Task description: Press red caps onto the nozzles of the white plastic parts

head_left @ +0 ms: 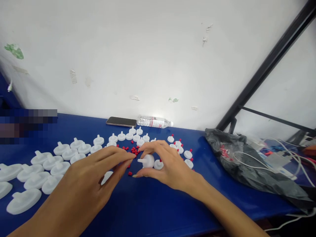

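Note:
Near the middle of the blue table, my right hand (pixel 165 164) grips a white disc-shaped piece with a short stem (pixel 147 161), tilted so its stem points left. My left hand (pixel 91 177) is closed in a pinch just left of that stem; whatever sits between the fingertips is hidden. Small red caps (pixel 134 150) lie scattered behind and between the hands. Several uncapped white discs (pixel 36 179) spread over the left side, stems up. Right of my right hand stand several white discs with red caps on their stems (pixel 188 153).
A dark phone (pixel 121 121) and a clear plastic bottle (pixel 154 121) lie along the wall. On the right, a black plastic bag (pixel 234 168) sits under white cables, beside a slanted black metal bar (pixel 266 62). The blue table (pixel 153 207) shows in front.

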`<state>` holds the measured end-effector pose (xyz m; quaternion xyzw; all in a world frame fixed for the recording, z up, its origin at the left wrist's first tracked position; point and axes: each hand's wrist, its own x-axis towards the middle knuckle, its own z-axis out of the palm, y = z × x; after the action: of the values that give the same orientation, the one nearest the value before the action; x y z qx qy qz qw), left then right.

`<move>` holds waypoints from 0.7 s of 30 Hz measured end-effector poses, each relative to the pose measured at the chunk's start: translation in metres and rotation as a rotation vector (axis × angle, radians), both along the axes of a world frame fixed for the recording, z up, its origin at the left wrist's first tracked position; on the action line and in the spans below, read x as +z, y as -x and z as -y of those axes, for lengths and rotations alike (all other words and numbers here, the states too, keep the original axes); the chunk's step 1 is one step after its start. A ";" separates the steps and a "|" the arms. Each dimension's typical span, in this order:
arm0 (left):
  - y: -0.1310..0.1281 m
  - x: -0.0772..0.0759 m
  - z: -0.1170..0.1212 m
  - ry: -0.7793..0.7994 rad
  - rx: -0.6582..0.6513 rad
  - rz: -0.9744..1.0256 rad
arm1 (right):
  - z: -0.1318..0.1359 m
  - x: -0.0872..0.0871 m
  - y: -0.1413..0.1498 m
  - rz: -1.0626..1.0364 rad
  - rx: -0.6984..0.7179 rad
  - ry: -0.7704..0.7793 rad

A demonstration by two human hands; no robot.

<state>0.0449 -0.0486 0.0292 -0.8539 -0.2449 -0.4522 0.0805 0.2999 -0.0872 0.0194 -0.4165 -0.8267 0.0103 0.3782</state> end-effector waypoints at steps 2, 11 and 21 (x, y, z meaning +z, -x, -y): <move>-0.003 0.007 0.004 0.088 -0.063 0.076 | 0.002 -0.001 0.000 -0.020 0.040 -0.004; 0.005 -0.003 0.002 0.237 -0.137 -0.001 | 0.002 -0.003 0.006 -0.081 0.148 -0.160; -0.005 -0.016 0.011 -0.224 -0.068 -0.089 | 0.005 -0.007 0.001 0.108 0.079 -0.409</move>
<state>0.0498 -0.0594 0.0135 -0.8665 -0.1599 -0.4410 0.1706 0.2989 -0.0923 0.0119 -0.2981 -0.8463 -0.1652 0.4094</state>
